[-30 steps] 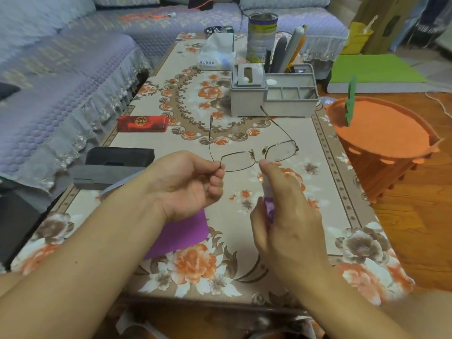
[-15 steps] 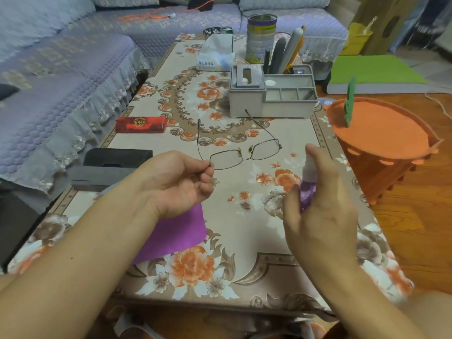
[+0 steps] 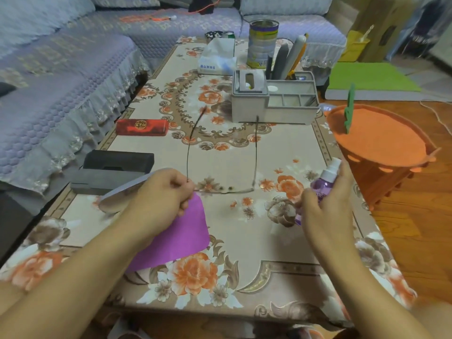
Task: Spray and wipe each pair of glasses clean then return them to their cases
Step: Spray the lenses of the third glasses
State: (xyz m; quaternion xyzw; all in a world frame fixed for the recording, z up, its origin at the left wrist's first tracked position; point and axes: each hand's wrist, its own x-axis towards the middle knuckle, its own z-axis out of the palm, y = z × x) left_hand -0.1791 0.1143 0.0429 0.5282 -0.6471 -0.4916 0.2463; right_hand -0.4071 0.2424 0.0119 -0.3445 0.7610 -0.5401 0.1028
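Note:
My left hand (image 3: 162, 199) pinches thin metal-framed glasses (image 3: 254, 165) at their left corner, held flat over the floral table with the temples pointing away from me. My right hand (image 3: 325, 204) grips a small purple spray bottle (image 3: 324, 181) with a white nozzle, to the right of the glasses and apart from them. A purple cleaning cloth (image 3: 178, 238) lies on the table under my left wrist. An open black glasses case (image 3: 115, 167) sits at the table's left edge, and a red case (image 3: 142, 127) lies shut farther back.
A grey desk organiser (image 3: 274, 104) with pens, a tissue pack (image 3: 217, 61) and a tin can (image 3: 263, 42) stand at the far end of the table. An orange felt basket (image 3: 381, 145) sits on the floor at the right. A sofa (image 3: 61, 69) runs along the left.
My left hand has tilted the glasses flat, lenses now edge-on toward me. My right hand has drawn the spray bottle away to the right of the lenses.

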